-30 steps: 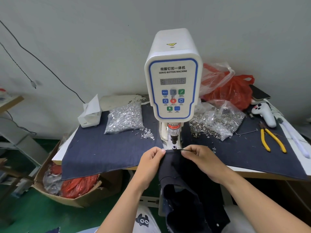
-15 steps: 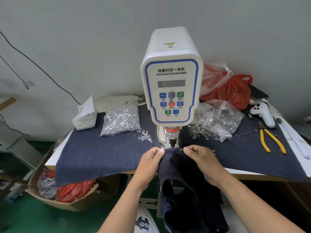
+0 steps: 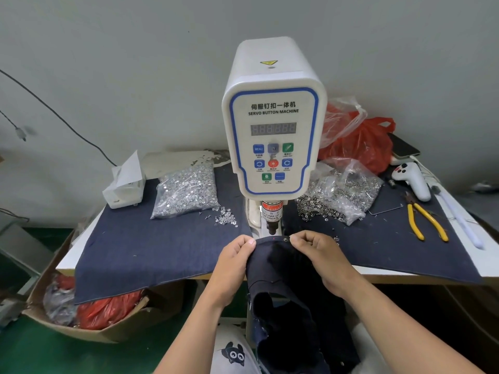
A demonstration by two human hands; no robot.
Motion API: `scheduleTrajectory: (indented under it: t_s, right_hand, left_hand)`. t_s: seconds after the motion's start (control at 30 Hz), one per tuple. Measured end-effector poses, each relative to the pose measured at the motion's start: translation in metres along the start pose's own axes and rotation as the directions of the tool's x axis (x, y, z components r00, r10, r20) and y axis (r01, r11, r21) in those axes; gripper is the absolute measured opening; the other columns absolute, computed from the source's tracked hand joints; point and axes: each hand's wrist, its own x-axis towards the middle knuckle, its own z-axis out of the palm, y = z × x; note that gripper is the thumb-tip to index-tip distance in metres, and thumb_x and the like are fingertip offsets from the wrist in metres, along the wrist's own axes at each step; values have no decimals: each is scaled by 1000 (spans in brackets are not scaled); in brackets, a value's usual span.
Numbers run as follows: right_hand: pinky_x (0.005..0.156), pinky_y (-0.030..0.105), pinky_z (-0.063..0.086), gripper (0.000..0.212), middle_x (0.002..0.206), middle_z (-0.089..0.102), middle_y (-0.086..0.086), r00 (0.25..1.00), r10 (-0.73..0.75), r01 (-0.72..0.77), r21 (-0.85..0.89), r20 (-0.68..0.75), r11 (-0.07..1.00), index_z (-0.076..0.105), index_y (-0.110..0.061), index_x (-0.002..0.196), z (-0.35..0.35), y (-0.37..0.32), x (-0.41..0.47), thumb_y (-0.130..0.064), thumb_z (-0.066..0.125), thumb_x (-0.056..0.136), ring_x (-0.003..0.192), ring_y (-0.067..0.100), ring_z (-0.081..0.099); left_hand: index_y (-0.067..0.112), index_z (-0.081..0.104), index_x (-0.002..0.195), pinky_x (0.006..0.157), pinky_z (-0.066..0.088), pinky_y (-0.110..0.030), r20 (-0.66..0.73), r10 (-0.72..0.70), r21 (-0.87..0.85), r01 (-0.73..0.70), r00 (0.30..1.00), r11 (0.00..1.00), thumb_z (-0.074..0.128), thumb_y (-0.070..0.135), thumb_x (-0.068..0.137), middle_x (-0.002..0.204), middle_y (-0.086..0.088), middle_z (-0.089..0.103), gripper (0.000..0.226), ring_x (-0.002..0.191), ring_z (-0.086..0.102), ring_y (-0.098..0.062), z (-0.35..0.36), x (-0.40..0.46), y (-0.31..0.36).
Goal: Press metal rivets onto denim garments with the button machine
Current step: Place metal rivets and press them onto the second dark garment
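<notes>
Inspector: Any change at the button machine (image 3: 272, 130)?

Operator: A metal rivet (image 3: 285, 239) now shows on the denim garment's (image 3: 283, 279) top edge, below the machine's punch. The right hand (image 3: 321, 255) has shifted slightly right of the punch, exposing it.

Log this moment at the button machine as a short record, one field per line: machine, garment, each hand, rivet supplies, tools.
machine: white servo button machine, punch head just behind the garment edge
garment: dark denim garment, top edge stretched under the punch, rest hanging off the table front
rivet: one metal rivet visible on that edge
left hand: left hand pinches the edge left of the punch
right hand: right hand pinches the edge beside the rivet
supplies: bag of silver rivets left of machine; bag of ring parts right
tools: yellow-handled pliers far right
</notes>
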Motion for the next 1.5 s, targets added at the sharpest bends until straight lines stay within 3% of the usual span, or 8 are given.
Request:
scheduleTrajectory:
  t_s: [0.3, 0.5, 1.0, 1.17, 1.33, 1.4, 1.5]
  right_hand:
    - [84, 33, 43, 19, 83, 66, 3, 1000, 2, -2, -21, 3, 1000, 77, -18, 86, 0, 2, 1, -30, 68, 98, 84, 13, 55]
    - [84, 35, 41, 20, 83, 62, 4, 1000, 11, -11, -24, 5, 1000, 77, -16, 88, -1, 3, 3, -31, 68, 98, 84, 15, 52]
    - [82, 31, 46, 20, 82, 68, 3, 1000, 29, -29, 10, 8, 1000, 77, -17, 86, 1, 1, 0, -30, 68, 98, 82, 11, 60]
    - [84, 32, 47, 21, 84, 69, 4, 999, 35, -35, 2, 14, 999, 77, -16, 89, 1, -1, -1, -32, 67, 99, 84, 13, 61]
    - [84, 32, 46, 20, 86, 70, 2, 995, 44, -46, 12, 89, 999, 75, -16, 88, -1, -9, -7, -25, 63, 101, 85, 11, 61]
    - [81, 30, 42, 20, 83, 65, -2, 987, 35, -28, -48, 158, 998, 71, -16, 87, -2, -16, -12, -28, 62, 100, 82, 8, 56]
    - [72, 17, 39, 23, 89, 61, -9, 963, -10, 98, -312, 271, 945, 69, -24, 84, -2, -30, -20, -42, 63, 99, 77, 1, 52]
  left_hand:
    - [23, 60, 79, 71, 39, -36, 7, -17, 54, 17, 1000, 998, 54, 50, 97, 77, 2, 54, 33, 75, 47, -13, 0, 1, 0]
    - [29, 57, 74, 69, 37, -35, 0, -21, 58, 21, 1000, 998, 55, 53, 95, 75, 5, 51, 31, 72, 44, -10, 0, 1, 0]
    - [10, 56, 84, 74, 39, -39, 11, -35, 51, 34, 999, 998, 54, 49, 98, 80, -2, 54, 42, 78, 46, -18, 0, 1, 2]
    - [12, 58, 85, 72, 41, -37, 7, -27, 62, 26, 1000, 998, 54, 49, 99, 79, 0, 57, 40, 77, 49, -15, 2, -2, 7]
    - [8, 62, 90, 75, 42, -37, 12, -19, 10, 19, 1000, 1000, 56, 48, 100, 82, -3, 60, 42, 80, 51, -17, 6, -10, 13]
    - [9, 65, 90, 76, 43, -36, 37, -10, -2, 10, 999, 1000, 57, 46, 101, 84, -1, 62, 40, 81, 52, -15, 8, -17, 14]
    - [16, 68, 87, 72, 46, -27, 137, 5, 58, -13, 990, 998, 58, 42, 103, 82, 4, 64, 31, 80, 56, -11, 11, -29, 20]
